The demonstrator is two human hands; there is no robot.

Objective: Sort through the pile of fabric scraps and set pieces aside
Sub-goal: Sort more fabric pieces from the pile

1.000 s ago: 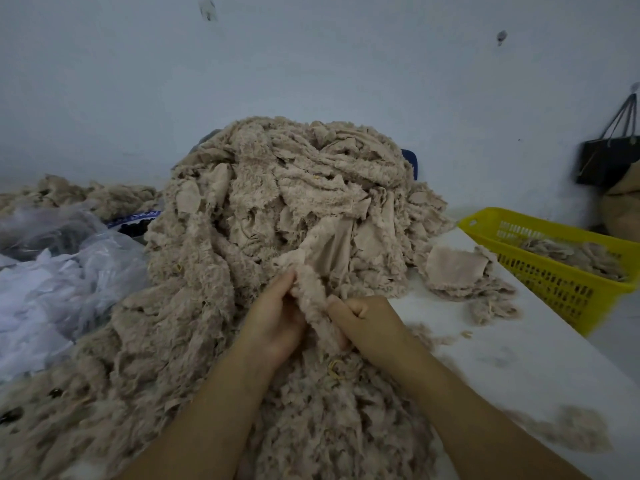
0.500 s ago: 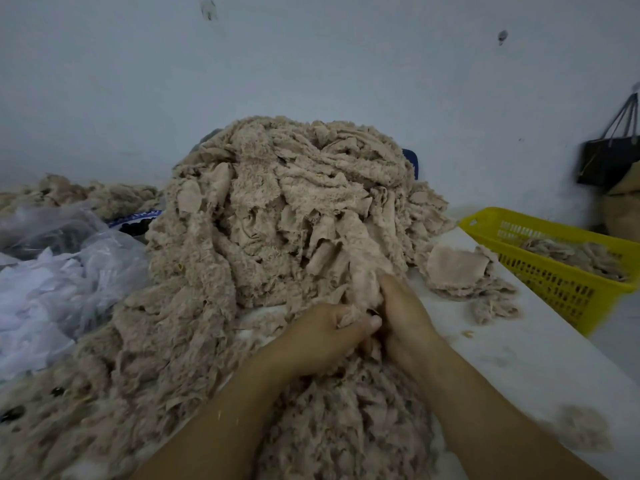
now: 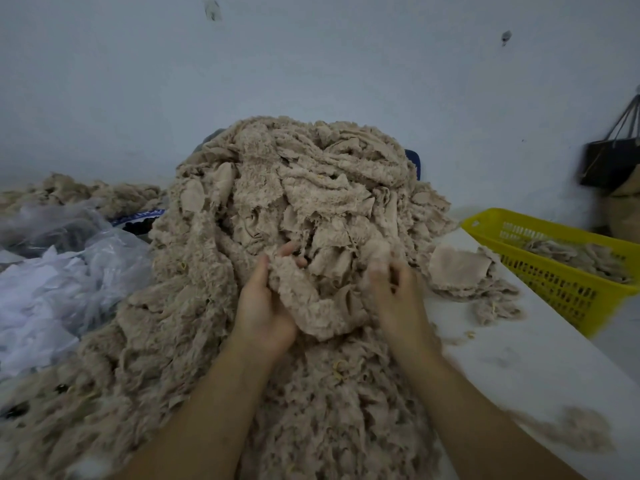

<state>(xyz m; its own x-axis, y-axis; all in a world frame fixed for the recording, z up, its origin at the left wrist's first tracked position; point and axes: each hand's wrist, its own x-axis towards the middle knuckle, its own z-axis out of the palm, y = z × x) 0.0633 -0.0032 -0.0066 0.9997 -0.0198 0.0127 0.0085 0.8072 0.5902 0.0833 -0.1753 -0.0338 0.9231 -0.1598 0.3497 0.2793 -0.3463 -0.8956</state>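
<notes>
Fabric scrap pile [image 3: 294, 209] sits on worktop [image 3: 540, 362]; we grip one fleecy scrap [image 3: 311, 299], left hand [image 3: 265, 306] and right hand [image 3: 394, 289] both clenched, now spread apart versus together half a second ago.

Textile workshop: heaped fabric scraps [image 3: 294, 209], yellow sorting basket [image 3: 554, 289], worktable [image 3: 519, 358].

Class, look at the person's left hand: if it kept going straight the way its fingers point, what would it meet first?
Probably the big pile of fabric scraps: the left hand points up into it, already gripping a fuzzy piece.
</notes>
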